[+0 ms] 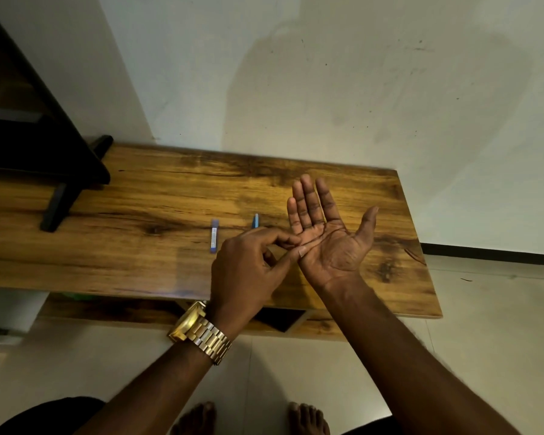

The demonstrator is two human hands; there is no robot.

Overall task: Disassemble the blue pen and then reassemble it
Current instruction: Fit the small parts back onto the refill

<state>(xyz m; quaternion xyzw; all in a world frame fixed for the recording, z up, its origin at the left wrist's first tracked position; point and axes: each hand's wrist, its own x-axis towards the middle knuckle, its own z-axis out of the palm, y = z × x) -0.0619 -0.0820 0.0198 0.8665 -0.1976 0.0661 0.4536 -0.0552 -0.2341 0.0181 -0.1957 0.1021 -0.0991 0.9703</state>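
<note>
Two parts of the blue pen lie apart on the wooden table [139, 196]. One is a pale blue barrel piece [214, 235], the other a shorter blue piece [255, 221], partly hidden behind my left hand. My right hand [330, 237] is held flat above the table, palm up and fingers spread, with nothing visible on it. My left hand [248, 268], with a gold watch on its wrist, has thumb and forefinger pinched together against the base of the right hand's fingers. No part shows between those fingertips.
A black stand [63, 171] sits on the table's far left. The table backs onto a white wall, and its right end is near my right hand. Below it are a lower shelf [113, 309], tiled floor and my bare feet.
</note>
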